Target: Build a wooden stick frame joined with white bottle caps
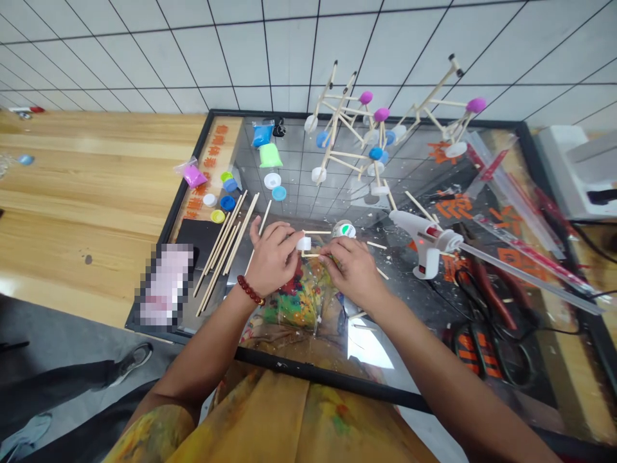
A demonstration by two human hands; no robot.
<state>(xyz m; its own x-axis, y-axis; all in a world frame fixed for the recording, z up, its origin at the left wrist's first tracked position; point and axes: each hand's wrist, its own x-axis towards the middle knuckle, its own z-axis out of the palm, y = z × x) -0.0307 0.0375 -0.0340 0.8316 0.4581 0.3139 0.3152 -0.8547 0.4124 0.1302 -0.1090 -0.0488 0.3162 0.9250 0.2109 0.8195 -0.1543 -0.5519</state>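
Pinched at the lower centre of the frame: a small white plastic cap [303, 243], light and stiff (best taken by its rim), in the left hand [272, 257], fingers [290, 236] clenched; a thin wooden stick [312, 255], brittle, gripped near one end by the right hand [354, 270].

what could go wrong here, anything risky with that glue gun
The hot glue gun lies with its nozzle pointing toward the right hand, and its red light seems lit, so a careless move might cause a burn. The small white plastic cap at the fingertips of the left hand could slip and drop onto the glass-topped table. The thin wooden sticks beside it might also get knocked out of line.
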